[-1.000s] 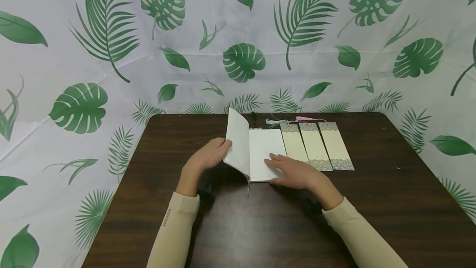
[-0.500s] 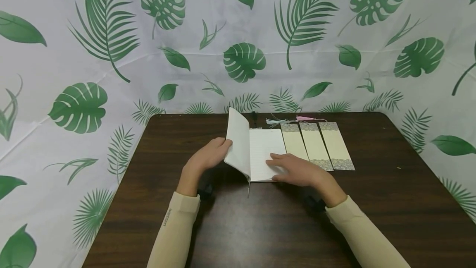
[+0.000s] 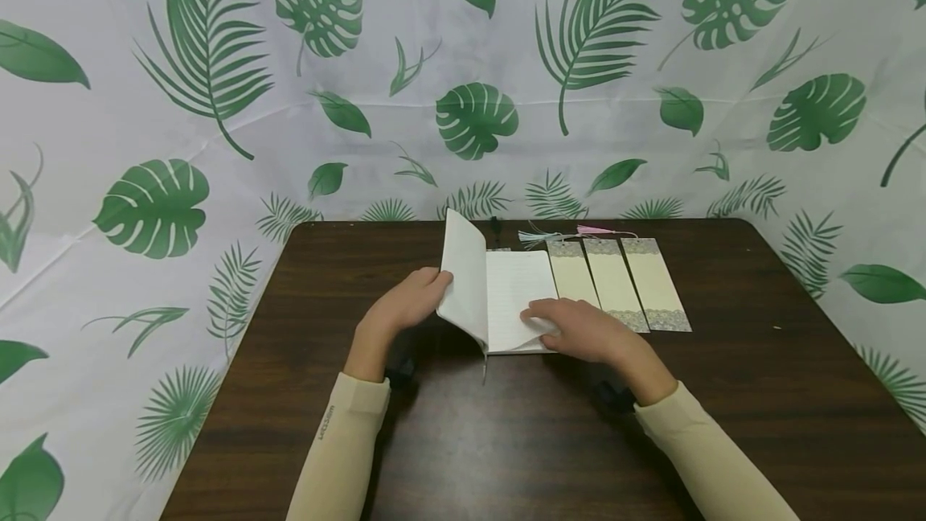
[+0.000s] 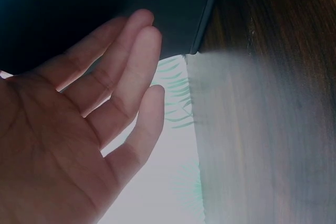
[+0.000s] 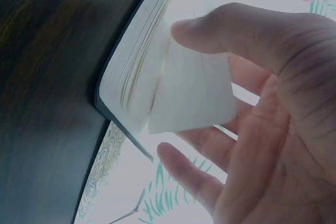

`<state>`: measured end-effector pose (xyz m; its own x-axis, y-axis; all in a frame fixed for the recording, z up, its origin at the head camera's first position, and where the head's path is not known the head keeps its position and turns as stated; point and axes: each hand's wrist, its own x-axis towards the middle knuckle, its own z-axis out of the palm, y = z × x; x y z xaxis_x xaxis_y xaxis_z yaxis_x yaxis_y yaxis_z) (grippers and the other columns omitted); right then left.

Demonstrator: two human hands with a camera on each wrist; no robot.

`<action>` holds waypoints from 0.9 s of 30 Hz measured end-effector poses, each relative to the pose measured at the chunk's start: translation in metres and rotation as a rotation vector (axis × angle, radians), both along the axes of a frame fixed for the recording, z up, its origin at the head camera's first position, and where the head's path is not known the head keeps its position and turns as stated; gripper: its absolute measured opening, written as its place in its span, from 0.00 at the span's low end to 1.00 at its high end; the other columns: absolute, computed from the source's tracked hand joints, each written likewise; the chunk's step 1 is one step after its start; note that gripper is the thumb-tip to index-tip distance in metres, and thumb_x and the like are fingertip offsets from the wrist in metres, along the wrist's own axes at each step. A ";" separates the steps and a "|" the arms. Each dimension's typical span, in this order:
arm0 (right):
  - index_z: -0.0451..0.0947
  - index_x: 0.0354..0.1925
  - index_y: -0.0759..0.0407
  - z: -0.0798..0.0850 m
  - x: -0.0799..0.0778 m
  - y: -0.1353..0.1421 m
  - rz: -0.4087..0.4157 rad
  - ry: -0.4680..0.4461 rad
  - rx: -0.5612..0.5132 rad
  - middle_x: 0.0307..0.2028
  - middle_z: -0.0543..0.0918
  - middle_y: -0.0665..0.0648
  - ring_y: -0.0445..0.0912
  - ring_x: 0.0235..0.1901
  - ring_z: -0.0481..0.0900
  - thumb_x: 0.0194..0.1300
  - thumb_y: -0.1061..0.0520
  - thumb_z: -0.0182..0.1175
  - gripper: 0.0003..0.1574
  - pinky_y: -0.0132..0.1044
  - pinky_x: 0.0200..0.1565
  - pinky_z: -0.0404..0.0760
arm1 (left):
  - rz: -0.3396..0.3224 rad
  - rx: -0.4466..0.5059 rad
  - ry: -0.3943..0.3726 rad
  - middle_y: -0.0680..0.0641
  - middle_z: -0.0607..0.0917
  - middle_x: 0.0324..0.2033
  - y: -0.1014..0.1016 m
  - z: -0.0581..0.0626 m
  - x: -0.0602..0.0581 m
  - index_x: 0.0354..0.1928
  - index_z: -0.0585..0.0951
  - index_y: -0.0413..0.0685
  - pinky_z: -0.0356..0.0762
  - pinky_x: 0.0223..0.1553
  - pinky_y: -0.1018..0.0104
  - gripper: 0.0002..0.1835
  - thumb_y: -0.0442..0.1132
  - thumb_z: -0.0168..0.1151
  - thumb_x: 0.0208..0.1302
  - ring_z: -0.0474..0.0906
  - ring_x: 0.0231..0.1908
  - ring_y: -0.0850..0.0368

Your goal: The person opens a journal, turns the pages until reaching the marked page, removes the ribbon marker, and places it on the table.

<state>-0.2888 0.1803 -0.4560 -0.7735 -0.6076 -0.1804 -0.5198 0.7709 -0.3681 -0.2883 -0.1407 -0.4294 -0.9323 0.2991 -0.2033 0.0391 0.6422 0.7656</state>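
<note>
A notebook (image 3: 512,284) with lined white pages lies spread on the dark table, its left side raised at a slant. My left hand (image 3: 405,300) holds that raised side by its outer edge; in the left wrist view, its fingers (image 4: 144,51) lie along the black cover (image 4: 173,3). At the lower right corner, my right hand (image 3: 586,330) pinches a lifted page (image 5: 194,93), thumb on top and fingers behind. The rest of the page stack (image 5: 139,51) stays down on the back cover. A thin ribbon (image 3: 484,368) hangs from the spine.
To the notebook's right lie bookmarks, the nearest (image 3: 573,272) partly beside my right hand, then a middle one (image 3: 613,276) and an outer one (image 3: 654,280). Blue (image 3: 534,238) and pink tassels (image 3: 596,230) lie at their tops. A leaf-printed cloth (image 3: 463,38) hangs behind the table.
My right hand has shifted slightly right and its thumb and fingers have closed on the page corner, which now curls up. The left hand keeps its hold on the raised side.
</note>
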 end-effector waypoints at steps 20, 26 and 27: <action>0.21 0.86 0.57 -0.007 0.005 -0.030 -0.318 0.071 -0.332 0.87 0.30 0.62 0.63 0.86 0.39 0.71 0.39 0.71 0.78 0.66 0.80 0.55 | 0.018 -0.018 -0.006 0.42 0.80 0.44 0.000 0.001 0.000 0.53 0.80 0.42 0.74 0.59 0.48 0.29 0.57 0.34 0.82 0.77 0.50 0.46; 0.26 0.87 0.51 -0.010 0.021 -0.043 -0.249 -0.144 -0.380 0.88 0.41 0.58 0.60 0.83 0.59 0.74 0.35 0.66 0.72 0.63 0.75 0.68 | 0.020 -0.019 -0.006 0.43 0.80 0.43 0.000 -0.001 -0.001 0.52 0.79 0.43 0.74 0.59 0.48 0.29 0.57 0.35 0.83 0.77 0.50 0.46; 0.28 0.88 0.49 -0.009 0.024 -0.046 -0.233 -0.177 -0.365 0.88 0.44 0.57 0.60 0.81 0.63 0.75 0.34 0.65 0.70 0.62 0.73 0.70 | 0.021 -0.016 -0.007 0.42 0.80 0.42 0.000 -0.001 -0.001 0.51 0.80 0.43 0.74 0.58 0.48 0.29 0.57 0.35 0.83 0.78 0.49 0.46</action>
<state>-0.2644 0.1343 -0.4649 -0.8735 -0.4695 -0.1283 -0.2531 0.6633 -0.7043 -0.2893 -0.1406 -0.4303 -0.9367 0.2766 -0.2145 0.0204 0.6549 0.7554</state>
